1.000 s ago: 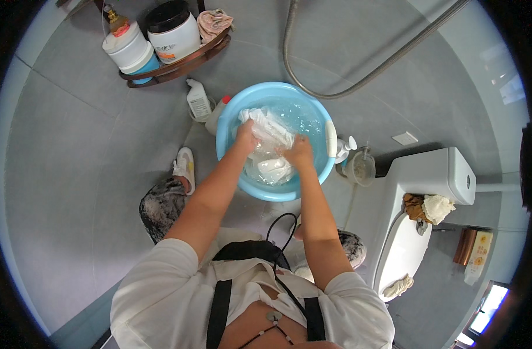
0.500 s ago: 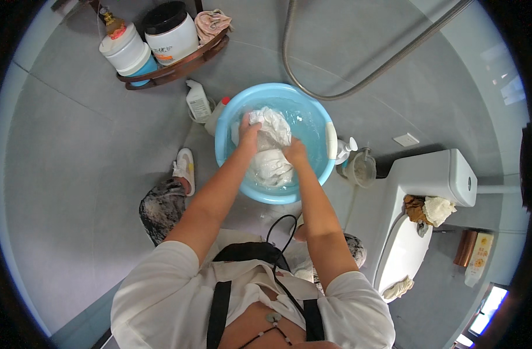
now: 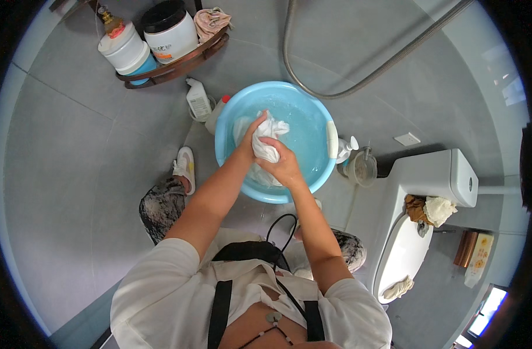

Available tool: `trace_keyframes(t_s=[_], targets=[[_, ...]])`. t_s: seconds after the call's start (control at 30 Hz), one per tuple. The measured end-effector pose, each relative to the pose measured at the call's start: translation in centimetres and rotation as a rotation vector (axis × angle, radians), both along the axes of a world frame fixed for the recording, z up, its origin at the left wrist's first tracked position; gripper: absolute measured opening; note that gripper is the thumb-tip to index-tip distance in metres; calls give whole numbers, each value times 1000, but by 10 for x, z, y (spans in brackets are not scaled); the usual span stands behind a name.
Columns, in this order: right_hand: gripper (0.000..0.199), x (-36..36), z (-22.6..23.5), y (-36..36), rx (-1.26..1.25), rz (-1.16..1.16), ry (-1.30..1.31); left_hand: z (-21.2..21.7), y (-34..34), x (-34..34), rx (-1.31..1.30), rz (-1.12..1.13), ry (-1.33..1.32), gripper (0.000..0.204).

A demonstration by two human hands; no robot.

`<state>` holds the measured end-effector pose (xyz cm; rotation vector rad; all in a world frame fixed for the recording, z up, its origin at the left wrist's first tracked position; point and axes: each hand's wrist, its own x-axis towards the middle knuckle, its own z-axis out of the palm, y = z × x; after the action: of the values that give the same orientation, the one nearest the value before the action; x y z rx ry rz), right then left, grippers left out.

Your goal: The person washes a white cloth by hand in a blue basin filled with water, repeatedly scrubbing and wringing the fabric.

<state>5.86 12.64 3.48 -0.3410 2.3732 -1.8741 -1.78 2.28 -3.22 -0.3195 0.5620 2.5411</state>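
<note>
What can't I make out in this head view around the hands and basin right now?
In the head view:
- Left hand: palm hidden by the white cloth.
- Right hand: palm hidden behind its own back.
- White cloth: full shape hidden by bunching and the hands.
- Pump bottle: lower part partly hidden by the blue basin.
- Hose: both ends cut off by the top edge.
</note>
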Motion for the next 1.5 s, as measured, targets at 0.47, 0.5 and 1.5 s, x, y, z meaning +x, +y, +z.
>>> trace_keyframes(t_s=[0.47,0.5,1.5], targets=[[42,-56,-36,29,601,-580,-79,-6,52,5,-403,118,-220,34],[43,-60,-39,32,611,-573,-60,-10,45,-6,-402,115,-218,36],[70,-43,-15,61,729,-269,163,-19,-28,-34,-1633,80,528,24]])
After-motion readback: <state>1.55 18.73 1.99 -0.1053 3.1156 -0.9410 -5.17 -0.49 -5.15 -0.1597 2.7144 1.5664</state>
